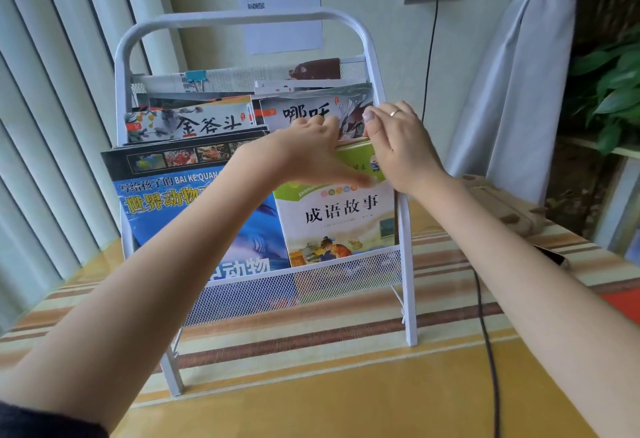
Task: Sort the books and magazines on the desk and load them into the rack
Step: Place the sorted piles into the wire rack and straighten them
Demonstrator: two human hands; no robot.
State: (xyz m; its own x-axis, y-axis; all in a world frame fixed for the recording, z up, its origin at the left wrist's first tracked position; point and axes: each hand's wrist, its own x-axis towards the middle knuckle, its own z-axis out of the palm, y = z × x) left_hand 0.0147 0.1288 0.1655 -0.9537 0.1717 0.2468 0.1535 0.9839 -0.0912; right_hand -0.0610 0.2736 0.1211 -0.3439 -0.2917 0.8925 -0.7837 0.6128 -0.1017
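Two hands work at the top right of the white metal rack (370, 39), which stands on the striped desk (450, 316). The left hand (304, 153) reaches across, its fingers laid nearly straight over the top of a green-covered book (356, 157), with the thumb stretched down along the cover. The right hand (398, 146) holds the same book at its right upper corner; the thumb presses on the front and the other fingers curl behind, so they are mostly hidden.

I judge that the step is seating this green book in the front pocket, behind the white and green idiom story book (339, 215). To do it well, keep the book upright and push straight down with both hands together, so that its lower edge does not catch on the book in front or on the mesh front panel (311, 285). The right side post of the rack is just beside the right hand, so the corner should be guided inside it.

Only a narrow upper part of the green book shows. It has a light green cover with a small cartoon figure, and it looks thin and stiff. Left of it stands the large blue animal encyclopedia (166, 202).
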